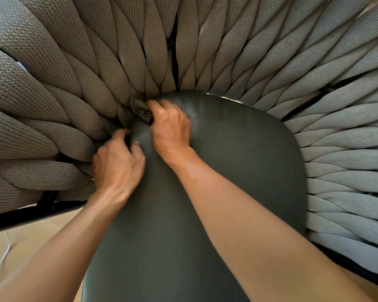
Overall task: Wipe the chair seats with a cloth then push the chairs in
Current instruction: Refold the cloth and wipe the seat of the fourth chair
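A person leans over a chair, both bare forearms reaching across its dark grey-green seat cushion (238, 171), smooth and faintly sheened, rounded at the back edge; the right hand (171, 125) clenches a small, crumpled grey-brown cloth (143, 112), bunched into folds and pressed into the seam where the cushion's rear left edge meets the chair's woven back; the left hand (116, 164) sits just beside it, its grip curled around the cushion's left edge, thumb on top and fingertips tucked into the gap beside the weave; thick knitted rope straps (205, 51), taupe on the left and paler grey on the right, fan out around the seat; tan floor (24, 240) shows at lower left beneath a black frame bar (20, 219).
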`<state>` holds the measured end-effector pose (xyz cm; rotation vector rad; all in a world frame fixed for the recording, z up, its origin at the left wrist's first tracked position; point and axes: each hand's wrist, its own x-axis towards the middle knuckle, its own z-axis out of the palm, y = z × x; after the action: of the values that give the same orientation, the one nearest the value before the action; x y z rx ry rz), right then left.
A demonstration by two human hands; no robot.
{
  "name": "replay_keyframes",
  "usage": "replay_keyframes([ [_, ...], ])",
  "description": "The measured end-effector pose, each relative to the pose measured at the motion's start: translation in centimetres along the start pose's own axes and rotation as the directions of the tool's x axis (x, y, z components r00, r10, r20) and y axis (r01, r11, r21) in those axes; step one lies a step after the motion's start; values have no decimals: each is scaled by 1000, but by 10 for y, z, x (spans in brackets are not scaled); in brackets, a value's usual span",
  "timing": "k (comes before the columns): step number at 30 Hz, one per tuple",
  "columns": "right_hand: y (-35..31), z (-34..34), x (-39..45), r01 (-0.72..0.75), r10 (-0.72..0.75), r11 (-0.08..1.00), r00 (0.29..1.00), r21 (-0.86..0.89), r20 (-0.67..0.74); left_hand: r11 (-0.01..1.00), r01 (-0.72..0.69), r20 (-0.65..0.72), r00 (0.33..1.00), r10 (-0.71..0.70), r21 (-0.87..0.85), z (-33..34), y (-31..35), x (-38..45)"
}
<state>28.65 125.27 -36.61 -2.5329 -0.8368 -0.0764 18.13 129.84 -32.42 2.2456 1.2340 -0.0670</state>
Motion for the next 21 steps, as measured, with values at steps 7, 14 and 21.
replay_keyframes([
  [7,89,-30,-15,-1,-9,998,991,-69,-136,996,-66,3,998,66,59,13,-5,-7],
  [14,182,-86,-45,-200,170,959,973,-199,-157,987,-117,-25,992,120,109,24,-9,-14],
  [21,208,-104,-49,-451,402,848,890,-280,-216,977,-135,-10,990,138,165,21,-7,-13],
])
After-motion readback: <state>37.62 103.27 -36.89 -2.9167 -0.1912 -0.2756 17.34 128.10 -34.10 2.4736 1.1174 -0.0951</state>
